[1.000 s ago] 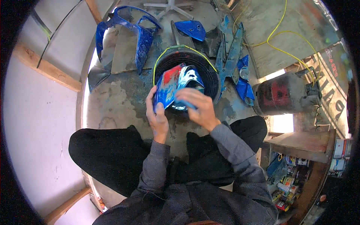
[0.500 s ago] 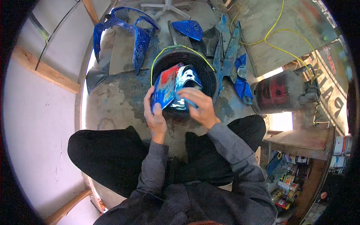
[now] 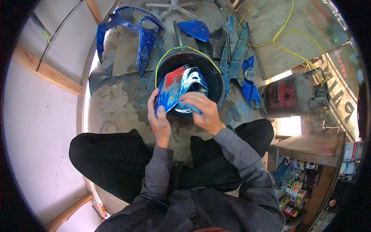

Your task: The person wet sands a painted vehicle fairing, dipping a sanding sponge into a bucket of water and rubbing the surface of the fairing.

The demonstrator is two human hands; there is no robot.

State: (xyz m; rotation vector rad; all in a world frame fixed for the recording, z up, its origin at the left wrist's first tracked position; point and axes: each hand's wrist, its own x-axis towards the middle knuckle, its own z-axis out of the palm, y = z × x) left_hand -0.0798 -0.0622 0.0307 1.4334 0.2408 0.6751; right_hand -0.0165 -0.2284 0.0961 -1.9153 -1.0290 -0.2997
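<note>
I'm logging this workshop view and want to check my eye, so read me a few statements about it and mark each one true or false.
1. The left hand grips a painted fairing panel. True.
2. The right hand holds a screwdriver. False: it holds a blue pad or cloth.
3. The panel is held over a black bucket. True.
4. A dark cylindrical tank lies left of the bucket. False: it lies to the right.
5. The panel bears a red patch. True.

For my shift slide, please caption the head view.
Over a black bucket, the left hand holds a blue-and-red panel, the right hand a blue pad.
</note>
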